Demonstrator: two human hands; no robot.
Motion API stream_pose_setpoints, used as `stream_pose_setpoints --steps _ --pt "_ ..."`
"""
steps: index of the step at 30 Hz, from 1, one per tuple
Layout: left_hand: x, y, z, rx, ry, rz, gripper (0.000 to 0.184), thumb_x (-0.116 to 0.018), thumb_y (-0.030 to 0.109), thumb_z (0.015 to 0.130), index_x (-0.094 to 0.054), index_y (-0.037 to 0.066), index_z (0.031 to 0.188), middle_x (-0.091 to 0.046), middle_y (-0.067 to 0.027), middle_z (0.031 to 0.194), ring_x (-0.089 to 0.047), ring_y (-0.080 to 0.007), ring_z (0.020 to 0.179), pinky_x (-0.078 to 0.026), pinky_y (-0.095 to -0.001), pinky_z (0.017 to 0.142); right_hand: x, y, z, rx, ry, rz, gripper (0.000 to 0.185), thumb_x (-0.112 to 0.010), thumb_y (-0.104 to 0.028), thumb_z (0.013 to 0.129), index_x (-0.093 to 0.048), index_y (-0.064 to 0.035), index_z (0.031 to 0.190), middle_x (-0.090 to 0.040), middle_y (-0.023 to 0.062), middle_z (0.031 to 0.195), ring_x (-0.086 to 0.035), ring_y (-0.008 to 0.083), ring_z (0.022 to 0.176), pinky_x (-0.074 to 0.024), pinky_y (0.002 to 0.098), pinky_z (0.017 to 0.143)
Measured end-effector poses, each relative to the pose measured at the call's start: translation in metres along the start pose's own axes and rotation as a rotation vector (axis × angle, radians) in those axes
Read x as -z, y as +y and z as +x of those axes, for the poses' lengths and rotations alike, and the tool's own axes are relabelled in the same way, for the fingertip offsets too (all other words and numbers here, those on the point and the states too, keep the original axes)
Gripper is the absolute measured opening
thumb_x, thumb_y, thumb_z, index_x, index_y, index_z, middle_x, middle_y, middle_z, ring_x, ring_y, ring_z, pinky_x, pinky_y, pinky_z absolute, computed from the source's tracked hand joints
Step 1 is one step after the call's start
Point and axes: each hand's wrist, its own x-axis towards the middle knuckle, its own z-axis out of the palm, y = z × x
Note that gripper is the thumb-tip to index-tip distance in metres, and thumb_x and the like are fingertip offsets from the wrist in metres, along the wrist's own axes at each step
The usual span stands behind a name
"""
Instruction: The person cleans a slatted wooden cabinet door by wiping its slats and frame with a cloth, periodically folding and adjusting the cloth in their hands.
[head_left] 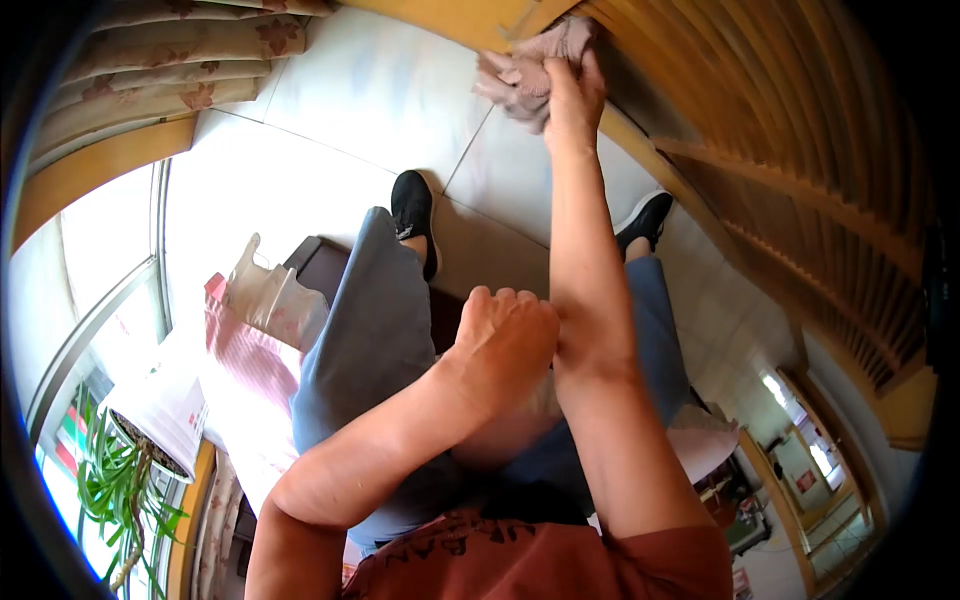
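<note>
With my right grip (574, 103) I'm clutching the crumpled cloth (517, 88), whose loose folds would probably handle better tucked in, while my left grip (508, 342) is making a fist.

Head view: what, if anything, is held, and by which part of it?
The right hand grips a cloth by a bunched part. The left hand is closed, its inside hidden.
</note>
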Motion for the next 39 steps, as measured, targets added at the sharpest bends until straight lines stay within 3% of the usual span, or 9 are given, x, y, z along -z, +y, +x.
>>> stream_pose_setpoints --steps 3,8,10,11,13,18,21,30,39 --pt "0.013 -0.004 0.000 0.022 -0.126 0.037 0.009 -0.063 0.014 0.081 -0.065 0.008 0.087 -0.065 -0.0074 0.086 -0.064 -0.0238 0.086 -0.045 -0.0367 0.073 -0.015 0.013 0.005 -0.241 -0.018 0.529 0.039 -0.051 -0.008 0.087 -0.051 -0.0045 0.126 -0.060 0.0104 0.118 -0.059 0.0247 0.109 -0.0494 0.0398 0.096" --pt "0.007 -0.003 0.000 0.057 -0.073 0.048 0.009 -0.061 0.011 0.079 -0.065 0.007 0.087 -0.065 -0.0086 0.086 -0.064 -0.0245 0.086 -0.045 -0.0368 0.073 -0.011 0.030 0.009 -0.111 0.123 0.244 0.035 -0.051 -0.012 0.088 -0.053 -0.0083 0.123 -0.061 0.0087 0.114 -0.060 0.0213 0.106 -0.0516 0.0391 0.092" --pt "0.001 0.000 -0.001 0.047 -0.023 0.048 0.009 -0.062 0.013 0.081 -0.064 0.006 0.087 -0.065 -0.0091 0.086 -0.064 -0.0246 0.086 -0.045 -0.0368 0.073 0.014 0.026 0.014 -0.009 0.023 -0.147 0.037 -0.064 -0.008 0.082 -0.057 -0.0098 0.118 -0.063 0.0069 0.110 -0.063 0.0212 0.098 -0.0524 0.0332 0.085" --pt "0.001 0.004 -0.001 0.003 -0.044 0.020 0.011 -0.063 0.016 0.083 -0.064 0.006 0.087 -0.065 -0.0090 0.086 -0.064 -0.0244 0.086 -0.045 -0.0367 0.073 0.040 0.020 0.016 0.273 -0.047 -0.906 0.036 -0.063 -0.006 0.078 -0.059 -0.0084 0.113 -0.064 0.0153 0.108 -0.064 0.0312 0.097 -0.0516 0.0389 0.087" --pt "0.001 0.004 -0.001 -0.040 -0.055 -0.003 0.013 -0.064 0.019 0.085 -0.064 0.007 0.087 -0.065 -0.0090 0.086 -0.064 -0.0241 0.085 -0.045 -0.0367 0.073 0.019 -0.012 -0.005 0.322 -0.027 -1.493 0.044 -0.060 -0.004 0.074 -0.058 -0.0076 0.118 -0.061 0.0227 0.112 -0.060 0.0400 0.103 -0.0492 0.0444 0.092" --pt "0.000 0.000 0.001 0.020 -0.046 0.057 0.020 -0.065 0.027 0.088 -0.064 0.007 0.088 -0.065 -0.0083 0.085 -0.064 -0.0249 0.085 -0.045 -0.0376 0.073 0.048 -0.003 -0.019 0.686 -0.052 -1.392 0.049 -0.057 -0.015 0.079 -0.055 -0.0032 0.126 -0.056 0.0235 0.122 -0.056 0.0428 0.110 -0.0485 0.0467 0.092" --pt "-0.001 0.001 0.000 0.006 -0.050 0.050 0.021 -0.065 0.027 0.088 -0.064 0.006 0.088 -0.065 -0.0089 0.085 -0.064 -0.0255 0.085 -0.046 -0.0379 0.073 0.023 -0.008 -0.016 0.457 0.021 -1.418 0.050 -0.057 -0.016 0.080 -0.053 -0.0034 0.128 -0.054 0.0226 0.122 -0.057 0.0432 0.107 -0.0501 0.0485 0.088" --pt "0.004 -0.004 0.001 0.007 -0.078 0.053 0.022 -0.066 0.028 0.087 -0.064 0.006 0.088 -0.065 -0.0084 0.085 -0.064 -0.0245 0.085 -0.046 -0.0377 0.073 0.010 -0.007 -0.002 0.577 -0.018 -1.779 0.049 -0.062 -0.015 0.083 -0.046 -0.0087 0.128 -0.049 0.0178 0.109 -0.063 0.0373 0.087 -0.0538 0.0492 0.065" --pt "0.004 -0.006 0.000 0.027 -0.064 0.043 0.020 -0.065 0.027 0.088 -0.064 0.007 0.089 -0.065 -0.0085 0.087 -0.064 -0.0248 0.088 -0.046 -0.0374 0.078 0.033 -0.036 0.001 0.227 -0.058 -2.009 0.046 -0.054 -0.024 0.089 -0.043 -0.0212 0.134 -0.053 0.0210 0.109 -0.061 0.0437 0.097 -0.0532 0.0527 0.072"
